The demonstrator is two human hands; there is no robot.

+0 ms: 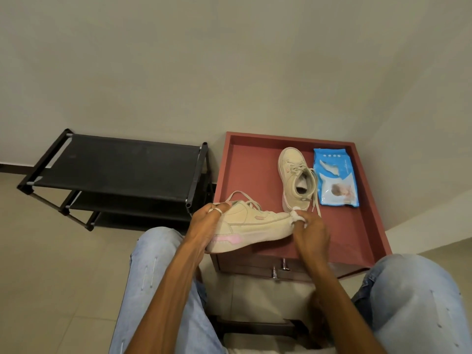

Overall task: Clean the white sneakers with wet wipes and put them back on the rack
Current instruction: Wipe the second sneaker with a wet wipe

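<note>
**Risk of a dropped sneaker at the table edge**

Left of the table: the rack. Over the table's front left corner, heel end gripped by the left hand, first sneaker held in the air, toe rubbed with a wipe pinched in the right hand. Likely to slip if pressed hard at the toe: gripped at one end only, sole partly past the table's edge. At the table's back, second sneaker, loose laces trailing near the wipe; could snag and drag. Pack of wipes at the table's back right.

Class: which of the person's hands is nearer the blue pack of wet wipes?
Right. The right hand pinches a wipe at the toe of the held sneaker, close to the pack; the left hand grips its heel end, farther left.
</note>
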